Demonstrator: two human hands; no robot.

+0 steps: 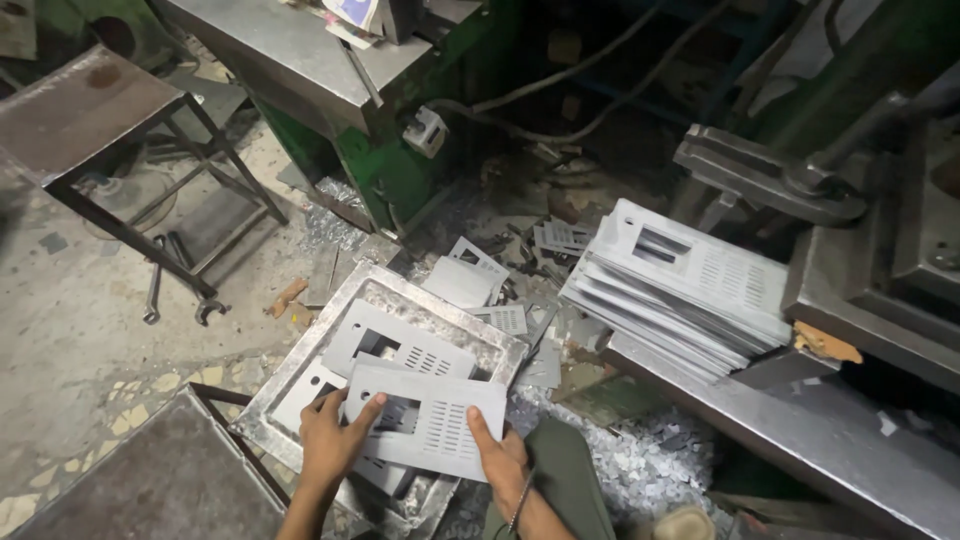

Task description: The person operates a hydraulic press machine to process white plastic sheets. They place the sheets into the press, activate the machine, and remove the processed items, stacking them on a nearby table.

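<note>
Dusty workshop floor [70,300] carries a shallow square metal tray [300,370]. Above it, left hand [330,440] and right hand [500,460] pinch a grey punched sheet-metal panel [440,420], fingers closed on its near edge, long axis running left to right.

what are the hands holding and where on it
Both hold one flat grey punched metal plate: the left hand grips its left edge, the right hand its lower right edge, thumb on top.

stacked plates [690,290], metal stool [95,115], green machine [390,170]
</note>
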